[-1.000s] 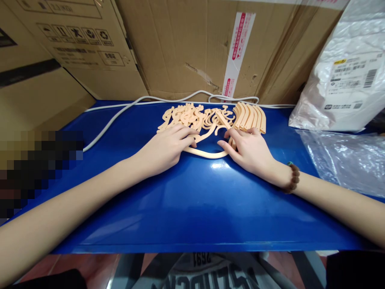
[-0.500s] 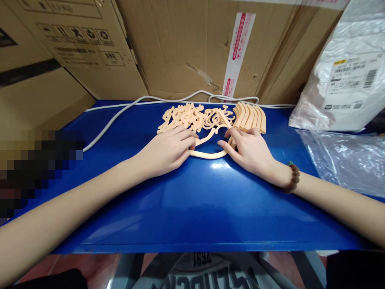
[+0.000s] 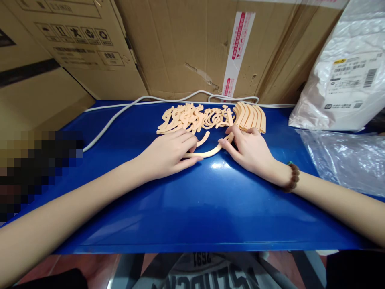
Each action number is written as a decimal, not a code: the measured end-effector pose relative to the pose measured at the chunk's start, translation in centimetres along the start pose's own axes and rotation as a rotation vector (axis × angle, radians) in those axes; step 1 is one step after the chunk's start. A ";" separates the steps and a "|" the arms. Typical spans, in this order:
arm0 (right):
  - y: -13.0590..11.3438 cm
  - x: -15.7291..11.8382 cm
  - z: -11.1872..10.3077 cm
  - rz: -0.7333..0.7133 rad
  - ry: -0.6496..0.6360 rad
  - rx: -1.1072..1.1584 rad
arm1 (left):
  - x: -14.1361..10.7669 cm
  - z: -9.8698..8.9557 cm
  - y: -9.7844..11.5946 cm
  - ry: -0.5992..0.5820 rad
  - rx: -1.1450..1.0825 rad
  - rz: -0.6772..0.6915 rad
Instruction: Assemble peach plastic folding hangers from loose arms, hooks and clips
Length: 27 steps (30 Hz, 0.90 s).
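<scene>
A slim, curved, pale wood-coloured strip [image 3: 210, 153] bridges my two hands just above the blue table. My left hand [image 3: 173, 154] grips its left end, thumb stretched along the near side and the fingertips partly hidden. With thumb and forefinger, my right hand [image 3: 251, 148] pinches the raised right end. A second, shorter curved piece [image 3: 203, 139] pokes out beyond my left fingers; whether they touch it is hidden. Behind the hands lies a heap of wavy flat pieces [image 3: 183, 116], smaller hooked pieces [image 3: 215, 117] beside it, and a row of long curved pieces [image 3: 249, 116] at the right.
The blue table [image 3: 192, 212] carries a white cable [image 3: 120, 110] along its back. Cardboard boxes [image 3: 186, 44] wall off the rear and left. To the right, a white plastic parcel [image 3: 339, 80] stands behind a clear plastic bag [image 3: 345, 160]. A blurred patch covers the far left.
The strip between my hands has turned, its right part now sloping up into my right fingers. My left thumb has stretched out rightward. The short curved piece has shifted left.
</scene>
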State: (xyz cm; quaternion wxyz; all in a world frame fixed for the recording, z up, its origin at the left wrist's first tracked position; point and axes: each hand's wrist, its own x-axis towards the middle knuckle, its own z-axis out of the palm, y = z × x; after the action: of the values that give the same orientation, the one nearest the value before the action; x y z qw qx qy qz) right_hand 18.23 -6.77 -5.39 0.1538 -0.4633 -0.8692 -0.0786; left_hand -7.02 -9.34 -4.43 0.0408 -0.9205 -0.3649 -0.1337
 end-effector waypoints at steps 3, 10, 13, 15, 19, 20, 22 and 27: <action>0.0 0.1 0.0 -0.007 -0.003 -0.019 | -0.1 0.0 0.0 -0.006 -0.020 -0.006; 0.0 0.0 0.0 -0.027 -0.004 -0.050 | -0.2 0.2 0.2 -0.021 -0.065 -0.018; 0.0 0.0 0.0 -0.033 -0.005 -0.044 | -0.2 0.2 0.4 -0.015 -0.085 -0.011; 0.0 0.1 -0.1 -0.030 -0.009 -0.042 | -0.2 0.2 0.4 -0.010 -0.091 -0.005; -0.1 0.1 -0.2 -0.021 -0.021 -0.044 | -0.1 0.3 0.5 0.006 -0.106 -0.002; -0.1 0.1 -0.2 -0.019 -0.023 -0.045 | -0.1 0.3 0.5 0.011 -0.109 -0.003; -0.1 0.1 -0.2 -0.016 -0.025 -0.046 | -0.1 0.5 0.6 0.023 -0.118 -0.001; -0.3 0.1 -0.3 -0.014 -0.004 -0.029 | -0.2 0.9 1.1 0.036 -0.139 0.012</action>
State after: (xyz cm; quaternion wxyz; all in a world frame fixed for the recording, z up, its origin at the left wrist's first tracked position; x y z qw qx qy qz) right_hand 18.00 -6.90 -5.12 0.1450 -0.4595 -0.8715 -0.0912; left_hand -6.20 -10.11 -5.27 -0.0160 -0.9207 -0.3485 -0.1751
